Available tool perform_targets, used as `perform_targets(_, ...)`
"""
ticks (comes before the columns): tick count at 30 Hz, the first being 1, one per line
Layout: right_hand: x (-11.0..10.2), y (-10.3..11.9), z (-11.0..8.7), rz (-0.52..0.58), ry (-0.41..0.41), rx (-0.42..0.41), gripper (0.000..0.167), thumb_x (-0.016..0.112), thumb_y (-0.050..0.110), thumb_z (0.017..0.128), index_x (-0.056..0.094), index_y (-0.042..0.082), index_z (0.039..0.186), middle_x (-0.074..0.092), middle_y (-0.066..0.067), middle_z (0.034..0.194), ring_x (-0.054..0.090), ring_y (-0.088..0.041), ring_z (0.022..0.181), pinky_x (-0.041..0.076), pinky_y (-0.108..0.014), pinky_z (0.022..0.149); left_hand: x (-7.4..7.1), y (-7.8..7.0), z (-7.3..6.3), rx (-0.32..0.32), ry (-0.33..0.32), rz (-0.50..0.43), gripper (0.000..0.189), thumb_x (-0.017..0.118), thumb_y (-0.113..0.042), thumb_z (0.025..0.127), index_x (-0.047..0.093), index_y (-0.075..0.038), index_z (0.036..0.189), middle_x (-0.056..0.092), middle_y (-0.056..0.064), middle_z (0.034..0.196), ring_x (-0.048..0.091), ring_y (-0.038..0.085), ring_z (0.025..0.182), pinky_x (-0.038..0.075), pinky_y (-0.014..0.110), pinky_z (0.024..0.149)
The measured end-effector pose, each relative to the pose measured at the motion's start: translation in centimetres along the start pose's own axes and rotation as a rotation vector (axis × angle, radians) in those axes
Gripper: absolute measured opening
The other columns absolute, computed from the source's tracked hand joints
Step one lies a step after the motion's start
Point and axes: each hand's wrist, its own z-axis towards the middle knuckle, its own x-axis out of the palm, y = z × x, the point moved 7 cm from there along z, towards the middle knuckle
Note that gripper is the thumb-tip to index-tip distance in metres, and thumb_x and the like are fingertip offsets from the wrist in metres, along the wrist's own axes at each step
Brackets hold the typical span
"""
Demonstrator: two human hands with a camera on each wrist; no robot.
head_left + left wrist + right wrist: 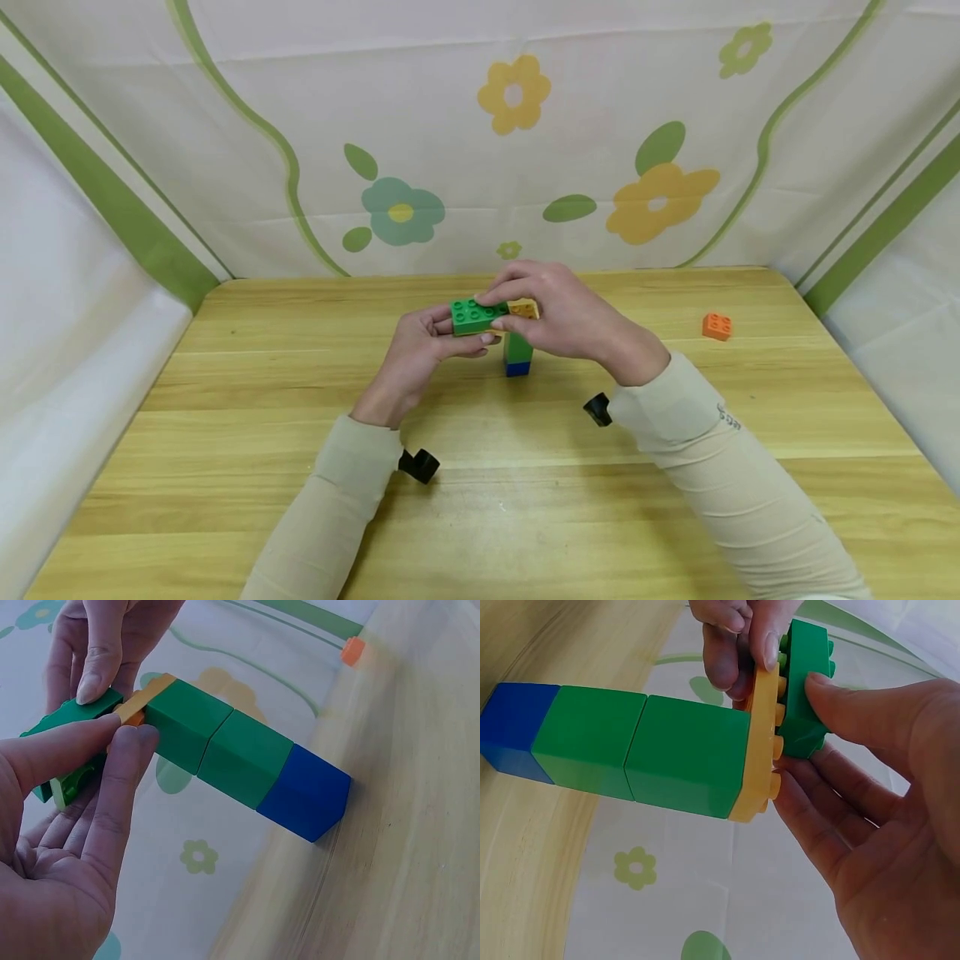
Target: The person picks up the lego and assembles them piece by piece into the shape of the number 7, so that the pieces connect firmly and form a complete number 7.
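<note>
A tower of toy building bricks stands on the table, with a blue brick (306,793) at the bottom and two green blocks (217,746) above it. Across its top lies a flat yellow-orange brick (755,750) with studs, reaching out to the left. My left hand (420,350) pinches the outer end of this flat brick between thumb and fingers. My right hand (573,317) grips a green studded brick (472,317) over the flat one. In the right wrist view that green brick sits tilted near the studs. A lighter green part (73,784) shows beneath, partly hidden by fingers.
One small orange brick (717,327) lies on the wooden table (262,500), off to the right. A white flowered cloth (465,150) hangs behind the table and along both sides. Black camera mounts (422,465) stick out from both wrists.
</note>
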Motion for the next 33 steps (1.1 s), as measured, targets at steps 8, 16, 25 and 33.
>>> perform_targets(8,0.06,-0.31,-0.03,0.009,-0.002,0.002,0.032,0.084,0.006,0.093,0.081,0.008,0.125,0.075,-0.007,0.122,0.069,-0.024,0.103,0.056,-0.040,0.081,-0.13,-0.01,-0.07,-0.006,-0.011,0.009,0.039,0.084,-0.009,0.093,0.073,-0.009,0.131,0.081,0.010,0.123,0.074,0.044,0.119,0.061,0.043,0.107)
perform_targets(16,0.05,-0.25,0.01,0.000,0.007,0.007,0.032,0.083,0.006,0.094,0.081,0.009,0.125,0.075,-0.007,0.122,0.069,-0.024,0.103,0.056,-0.041,0.080,-0.15,-0.03,-0.11,-0.004,-0.004,0.009,0.042,0.087,-0.013,0.091,0.074,-0.009,0.131,0.081,0.010,0.123,0.080,0.030,0.109,0.060,0.045,0.109)
perform_targets(25,0.12,-0.37,0.07,0.022,0.010,0.007,0.031,0.082,0.007,0.095,0.081,0.009,0.126,0.074,-0.007,0.122,0.065,-0.022,0.095,0.053,-0.037,0.076,-0.22,-0.06,0.01,-0.007,-0.002,0.008,0.042,0.086,-0.011,0.092,0.073,-0.008,0.133,0.081,0.010,0.124,0.077,0.038,0.116,0.060,0.042,0.108)
perform_targets(33,0.31,-0.84,-0.06,0.050,0.000,0.006,0.029,0.081,0.008,0.096,0.080,0.011,0.125,0.073,-0.006,0.123,0.061,-0.019,0.089,0.053,-0.037,0.074,-0.21,-0.02,0.10,-0.009,0.002,-0.001,0.043,0.085,-0.009,0.093,0.072,-0.007,0.133,0.081,0.011,0.124,0.072,0.047,0.122,0.059,0.042,0.110)
